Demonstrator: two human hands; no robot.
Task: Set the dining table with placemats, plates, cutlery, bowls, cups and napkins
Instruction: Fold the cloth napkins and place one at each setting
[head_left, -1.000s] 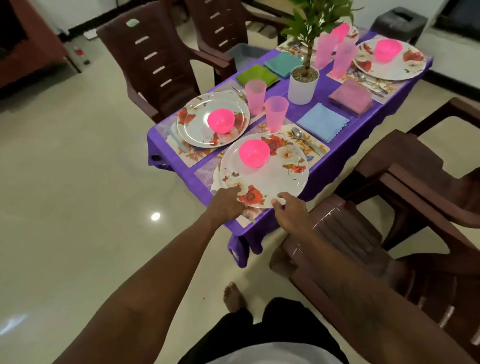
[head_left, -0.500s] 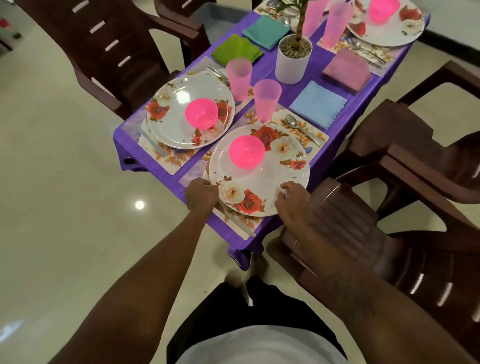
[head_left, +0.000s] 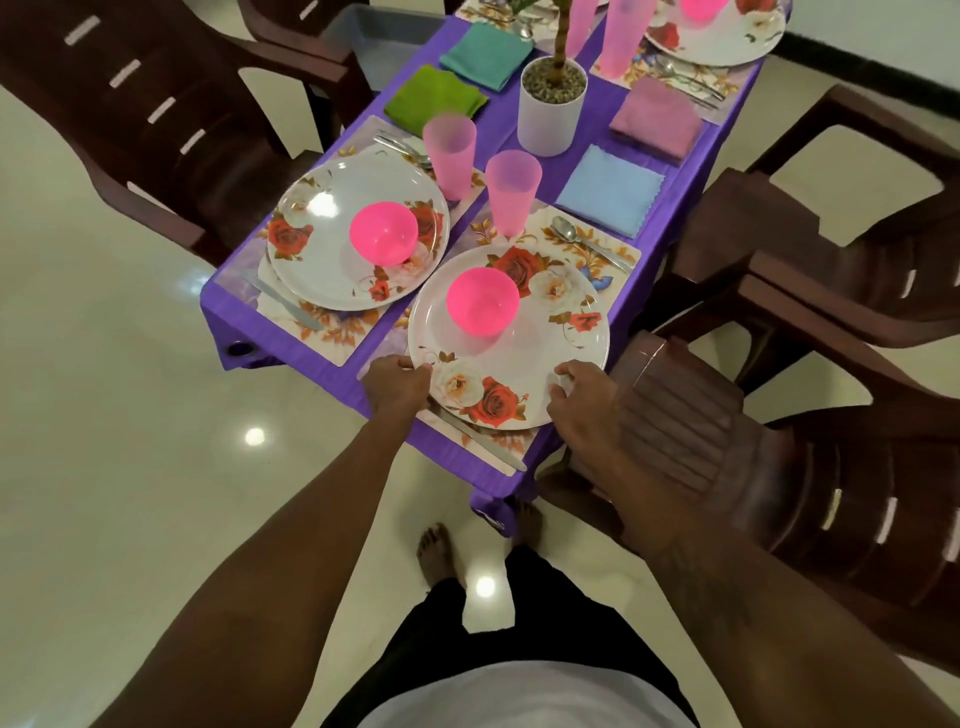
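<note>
- The left hand (head_left: 397, 387) grips the near-left rim of the near plate (head_left: 524, 364), fingers curled over its edge.
- The right hand (head_left: 582, 395) holds the near-right rim of the same plate with the thumb on top. The two hands are apart, one on each side.
- That plate, white with red roses, lies on a floral placemat (head_left: 608, 260) at the near corner of the bench (head_left: 270, 343), which wears a purple cloth.
- A pink bowl (head_left: 482, 301) sits on the plate, toward its far side.
- A knife (head_left: 483, 441) lies on the placemat just this side of the plate. A spoon (head_left: 587, 241) lies beyond the plate, to the right.
- A pink cup (head_left: 513, 192) stands at the placemat's far edge.
- To the left is a second plate (head_left: 332, 270) carrying a second bowl (head_left: 383, 232), with another cup (head_left: 449, 156) behind it.
- Further along the bench are a blue napkin (head_left: 610, 189), a white plant pot (head_left: 553, 106), a green napkin (head_left: 435, 97), a teal napkin (head_left: 487, 54) and a mauve napkin (head_left: 655, 118).
- A brown chair (head_left: 675, 431) stands just beside the right hand.
</note>
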